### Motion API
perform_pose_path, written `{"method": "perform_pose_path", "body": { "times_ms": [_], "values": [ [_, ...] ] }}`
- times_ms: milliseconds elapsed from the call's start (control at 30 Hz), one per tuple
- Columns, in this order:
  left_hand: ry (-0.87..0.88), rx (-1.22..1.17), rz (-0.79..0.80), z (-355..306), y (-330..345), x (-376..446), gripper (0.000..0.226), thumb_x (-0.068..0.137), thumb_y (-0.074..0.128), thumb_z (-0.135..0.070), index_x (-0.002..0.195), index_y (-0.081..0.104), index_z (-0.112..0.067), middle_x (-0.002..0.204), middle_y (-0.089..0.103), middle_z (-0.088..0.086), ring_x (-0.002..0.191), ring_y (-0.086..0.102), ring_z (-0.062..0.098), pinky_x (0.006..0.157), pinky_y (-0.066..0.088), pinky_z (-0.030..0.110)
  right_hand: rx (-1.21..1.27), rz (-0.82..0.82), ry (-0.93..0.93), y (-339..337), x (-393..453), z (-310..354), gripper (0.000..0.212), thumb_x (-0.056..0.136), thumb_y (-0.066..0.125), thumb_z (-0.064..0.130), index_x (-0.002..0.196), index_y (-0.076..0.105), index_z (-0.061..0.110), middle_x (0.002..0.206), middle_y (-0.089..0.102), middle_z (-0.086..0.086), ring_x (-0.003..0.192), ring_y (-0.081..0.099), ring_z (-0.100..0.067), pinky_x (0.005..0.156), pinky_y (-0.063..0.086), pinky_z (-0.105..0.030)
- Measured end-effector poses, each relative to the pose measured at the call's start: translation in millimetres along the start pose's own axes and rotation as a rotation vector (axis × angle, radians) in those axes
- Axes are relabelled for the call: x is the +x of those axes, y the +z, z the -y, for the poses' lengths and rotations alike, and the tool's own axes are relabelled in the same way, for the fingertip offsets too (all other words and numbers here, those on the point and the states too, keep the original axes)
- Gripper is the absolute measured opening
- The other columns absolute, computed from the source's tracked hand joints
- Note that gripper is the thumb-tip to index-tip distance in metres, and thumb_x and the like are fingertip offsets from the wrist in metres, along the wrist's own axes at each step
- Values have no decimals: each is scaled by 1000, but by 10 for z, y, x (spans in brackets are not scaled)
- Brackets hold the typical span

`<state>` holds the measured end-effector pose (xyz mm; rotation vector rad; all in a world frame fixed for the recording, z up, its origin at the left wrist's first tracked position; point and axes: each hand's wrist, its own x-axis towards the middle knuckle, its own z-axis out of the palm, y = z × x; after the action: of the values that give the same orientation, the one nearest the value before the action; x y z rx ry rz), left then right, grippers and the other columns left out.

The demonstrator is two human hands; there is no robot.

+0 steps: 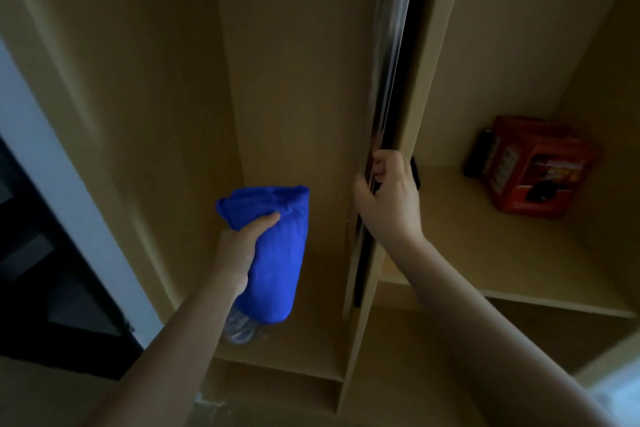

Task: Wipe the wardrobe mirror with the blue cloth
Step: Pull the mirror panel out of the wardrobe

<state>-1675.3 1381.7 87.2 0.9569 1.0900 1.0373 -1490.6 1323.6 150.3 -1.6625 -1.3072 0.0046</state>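
left hand (pixel 242 246) gripping blue cloth (pixel 273 250), right hand (pixel 384 198) clasping door edge (pixel 391 55)

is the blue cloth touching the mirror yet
No, the left hand holds the bunched blue cloth apart from the sliding door's metal edge.

1. Bright blue, soft microfibre cloth (pixel 273 253): bunched into a rough upright roll, held in the grip of the left hand (pixel 242 250), in front of the open left wardrobe bay, clear of the shelf below.
2. Wardrobe mirror door (pixel 388 80): seen edge-on, only its shiny metal edge strip showing; right hand (pixel 388 198) grips that edge; mirror face not visible.
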Motion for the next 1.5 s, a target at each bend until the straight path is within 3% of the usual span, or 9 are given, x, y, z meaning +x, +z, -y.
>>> {"method": "perform_pose_path", "body": {
  "times_ms": [133,300,467,633,967,1133,1267,1400,1500],
  "values": [
    [10,-6,16,-61,1,23,46,62,76,-42,101,63,-21,105,66,0,103,60,23,95,45,44,-13,-91,37,37,-16,44,43,91,56,24,129,40,13,124,47,-3,105,49,-12,76,41,-22],
    [-8,-17,-13,-91,40,71,39,72,73,-37,103,62,-15,103,65,3,102,58,23,93,44,43,29,-76,87,58,45,88,50,93,53,26,137,34,13,127,51,-5,111,53,-18,83,48,-29],
    [-7,-4,13,-132,133,28,49,70,75,-37,108,62,-10,106,66,7,102,60,26,94,45,46,-31,-42,142,71,145,127,36,95,48,24,128,43,9,105,61,-9,89,62,-24,71,55,-36],
    [24,-46,14,-240,209,-22,44,75,72,-31,112,61,-10,106,65,6,101,60,27,88,46,41,-57,-9,172,108,179,164,20,93,47,15,111,47,6,91,60,-10,82,61,-27,69,55,-40],
    [84,-46,45,-427,358,-314,19,76,72,-29,88,61,-18,88,65,0,84,61,20,78,46,37,-88,-14,216,-26,-4,255,29,87,56,17,112,47,8,93,60,-7,78,60,-22,63,51,-33],
    [106,-50,62,-434,332,-530,21,76,72,-29,90,61,-17,89,65,1,84,61,19,73,46,34,-101,-26,214,-117,-222,341,35,84,58,21,116,47,10,92,60,-5,81,61,-23,69,55,-37],
    [99,-41,56,-406,319,-789,21,75,73,-30,84,58,-18,87,63,1,86,60,21,84,46,41,-97,-19,217,-232,-420,398,35,83,58,21,116,48,11,96,61,-5,83,61,-22,70,55,-37],
    [138,-53,59,-359,276,-1122,17,77,72,-26,84,59,-18,87,64,2,82,60,20,77,46,37,-96,8,207,-382,-641,478,33,83,57,22,112,48,9,94,60,-5,83,59,-23,65,50,-32],
    [136,-55,26,-305,219,-1382,21,75,73,-28,88,61,-16,89,65,4,88,62,24,83,47,42,-86,25,193,-503,-829,547,33,83,58,22,113,49,11,95,61,-5,84,61,-24,70,54,-36]
  ]
}}
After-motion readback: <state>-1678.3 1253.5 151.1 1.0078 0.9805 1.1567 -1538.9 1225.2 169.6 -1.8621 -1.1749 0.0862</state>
